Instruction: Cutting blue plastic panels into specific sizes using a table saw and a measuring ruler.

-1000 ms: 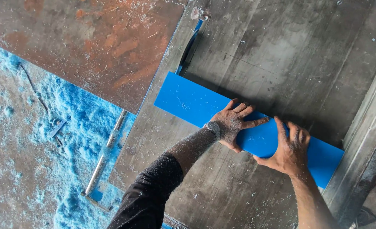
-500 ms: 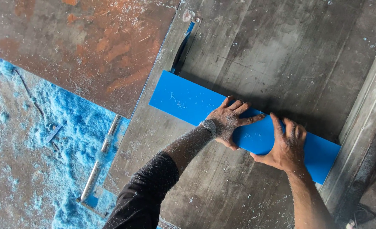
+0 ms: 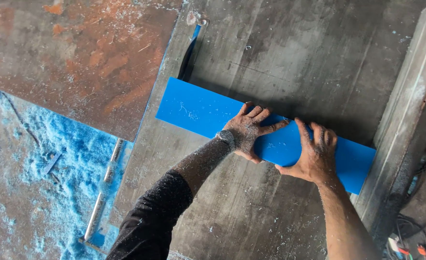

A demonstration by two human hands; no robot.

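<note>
A long blue plastic strip (image 3: 198,110) lies flat on a grey metal saw table (image 3: 280,53). My left hand (image 3: 249,131) presses down on the strip's middle, fingers spread. My right hand (image 3: 314,154) grips the strip's near edge a little further right, with the fingers lying over its top. The strip's left end sits just below a narrow slot (image 3: 188,55) in the table where a blade edge shows. Its right end touches the metal fence (image 3: 400,110). Both hands are dusty.
A rusty metal plate (image 3: 78,58) lies at the upper left. Blue shavings (image 3: 25,163) cover the lower surface at left, with a metal rod (image 3: 102,192) among them. Cables (image 3: 410,236) lie at the lower right, beyond the fence.
The strip and both hands have shifted slightly left and up in view, so the strip's left end is closer to the slot. The grip is unchanged.
</note>
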